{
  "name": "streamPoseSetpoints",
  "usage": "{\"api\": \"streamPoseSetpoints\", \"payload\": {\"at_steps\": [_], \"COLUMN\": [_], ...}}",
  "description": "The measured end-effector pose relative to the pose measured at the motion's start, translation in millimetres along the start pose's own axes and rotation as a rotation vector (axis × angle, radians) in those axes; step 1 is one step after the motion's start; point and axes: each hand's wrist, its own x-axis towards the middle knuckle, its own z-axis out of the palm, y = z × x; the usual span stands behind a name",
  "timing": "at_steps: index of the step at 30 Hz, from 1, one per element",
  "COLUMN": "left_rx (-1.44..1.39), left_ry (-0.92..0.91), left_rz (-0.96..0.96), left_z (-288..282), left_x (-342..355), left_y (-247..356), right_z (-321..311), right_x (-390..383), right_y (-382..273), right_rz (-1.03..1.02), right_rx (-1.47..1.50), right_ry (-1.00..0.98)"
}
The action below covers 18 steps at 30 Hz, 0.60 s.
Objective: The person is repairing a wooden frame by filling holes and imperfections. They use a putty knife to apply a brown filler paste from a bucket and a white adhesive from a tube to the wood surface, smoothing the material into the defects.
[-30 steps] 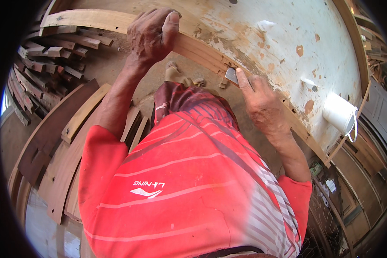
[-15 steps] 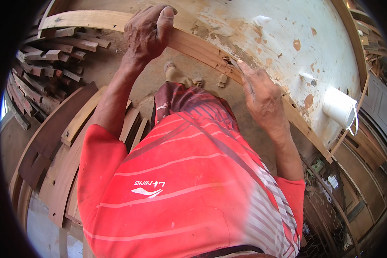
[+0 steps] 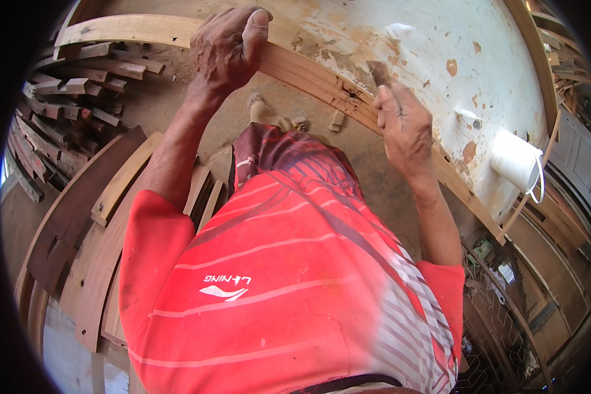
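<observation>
My left hand [image 3: 230,46] is closed around a long wooden strip [image 3: 302,73] along the near edge of a worktop, its thumb on top. My right hand [image 3: 404,128] is raised a little over that edge, fingers wrapped round a short flat tool [image 3: 378,72]. The tool's brownish, square-ended blade points up and away; motion blurs it, and its handle is hidden in the fist. Beside it, to the left, the strip has a dark, rough hollow [image 3: 354,92] with loose crumbs around it. The blade appears apart from the wood.
A white bucket [image 3: 515,161] with a wire-like handle lies tilted on the stained whitish worktop [image 3: 433,72]. Wood offcuts [image 3: 79,85] are stacked at the far left, and long boards [image 3: 98,276] lean nearer. At the right are metal grilles [image 3: 496,328] and a grey panel door [image 3: 578,157].
My right hand has lifted off the strip's damaged spot and turned upward, moving slightly right, so the tool's blade now shows. My left hand keeps its hold on the strip.
</observation>
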Motion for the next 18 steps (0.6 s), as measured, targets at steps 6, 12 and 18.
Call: {"api": "streamPoseSetpoints", "payload": {"at_steps": [6, 12, 18], "left_rx": [0.05, 0.029, -0.033], "left_ry": [0.022, 0.004, -0.328], "left_rz": [0.099, 0.071, 0.333], "left_z": [1.0, 2.4, 5.6], "left_x": [-1.4, -0.4, -13.8], "left_y": [-8.6, -5.6, 49.1], "right_z": [-15.4, -36.6, -54.8], "right_x": [2.7, 2.7, 9.3], "right_y": [-22.5, -21.2, -16.0], "right_rz": [-0.043, -0.062, 0.016], "right_rx": [-0.112, -0.362, -0.442], "right_ry": [-0.068, -0.252, -0.252]}}
